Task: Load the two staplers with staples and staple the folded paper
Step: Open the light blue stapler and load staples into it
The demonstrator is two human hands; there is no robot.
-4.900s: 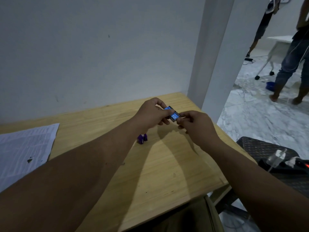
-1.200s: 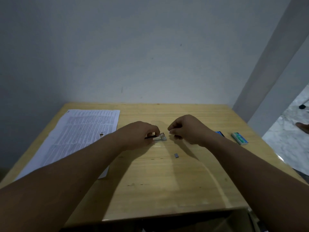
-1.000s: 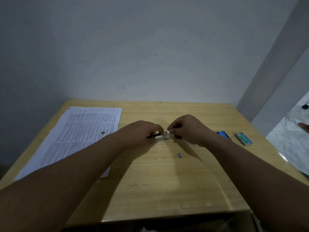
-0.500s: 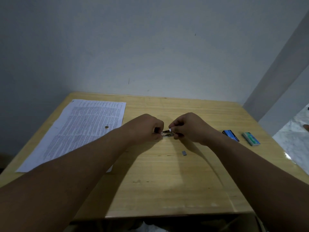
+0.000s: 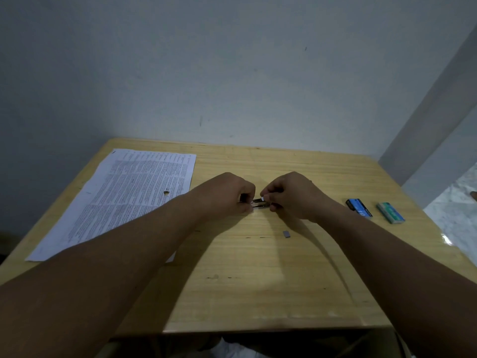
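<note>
Left hand [image 5: 227, 195] and right hand [image 5: 291, 195] pinched shut on opposite ends of a small metal stapler [image 5: 258, 204], held just above the counter [image 5: 258, 280].

Fingers curled tight on both hands, a small white bit at the right fingertips [image 5: 263, 200] — too small to identify. Loose grey staple strip [image 5: 286, 234] on the wood near the right wrist; blue staple box [image 5: 359, 208] and green staple box [image 5: 390, 213] side by side farther right. Printed paper [image 5: 124, 195] flat on the left — partly under the left forearm.

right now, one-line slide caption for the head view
Both hands, left hand and right hand, pinch a small stapler over the wooden table, printed paper beside them.
</note>
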